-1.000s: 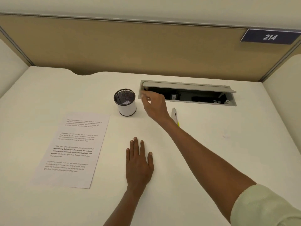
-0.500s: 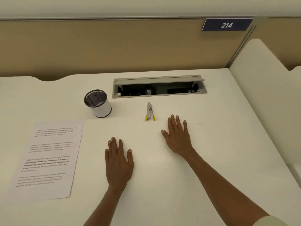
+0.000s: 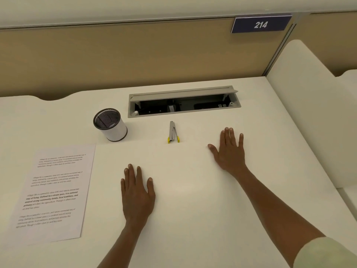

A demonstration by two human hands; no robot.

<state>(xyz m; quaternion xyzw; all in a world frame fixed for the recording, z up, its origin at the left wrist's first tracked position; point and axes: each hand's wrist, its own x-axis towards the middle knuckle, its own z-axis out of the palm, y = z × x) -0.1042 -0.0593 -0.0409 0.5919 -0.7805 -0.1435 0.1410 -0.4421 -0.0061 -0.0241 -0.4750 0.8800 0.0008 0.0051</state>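
Note:
My left hand (image 3: 137, 192) lies flat on the white desk (image 3: 193, 209), palm down, fingers straight. My right hand (image 3: 229, 149) lies flat too, further back and to the right, fingers spread. Neither holds anything. A small grey tool with yellow tips (image 3: 172, 132) lies on the desk between and beyond the hands, apart from both. A white cup with a dark mesh inside (image 3: 111, 124) stands upright to the left of it. A printed sheet of paper (image 3: 54, 190) lies at the left, clear of my left hand.
An open cable tray (image 3: 183, 102) with its grey lid raised is recessed in the desk behind the tool. A tan partition (image 3: 135, 55) with a blue sign reading 214 (image 3: 260, 25) closes the back. A white side divider (image 3: 309, 113) stands on the right.
My right hand drew back from the cable tray's left end and came down flat on the desk at the right. The view shifted right. My left hand stayed flat.

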